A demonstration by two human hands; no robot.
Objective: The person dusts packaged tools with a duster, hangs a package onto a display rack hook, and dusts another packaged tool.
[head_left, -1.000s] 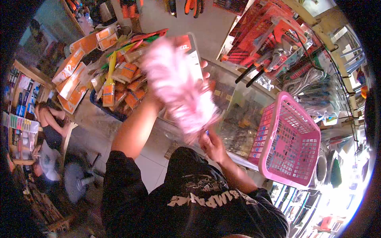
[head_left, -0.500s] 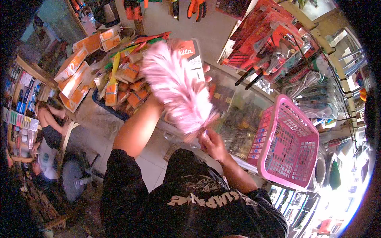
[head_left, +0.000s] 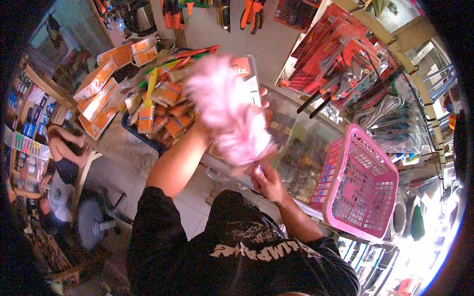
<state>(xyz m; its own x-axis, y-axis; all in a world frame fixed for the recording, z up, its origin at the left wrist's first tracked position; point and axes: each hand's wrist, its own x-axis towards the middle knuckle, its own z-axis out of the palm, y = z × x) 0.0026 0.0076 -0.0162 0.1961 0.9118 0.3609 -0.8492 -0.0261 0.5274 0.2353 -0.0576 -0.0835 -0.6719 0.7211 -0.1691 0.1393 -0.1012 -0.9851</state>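
My right hand is wrapped round the lower end of a fluffy pink duster, blurred by motion. Behind the duster is a flat package with a red top and white lower part. My left hand holds this package; its fingertips show at the package's right edge, and the rest is hidden by the duster. The duster's fibres lie across the package's front.
Paintbrushes in orange wrappers and orange boxes lie on the left. A pink basket stands at the right on the glass counter. Packaged tools hang behind it. At far left a person's legs show.
The duster has shifted slightly over the package, its fibres swaying. The whole scene has moved a little right and down in the view. Both hands keep their hold.
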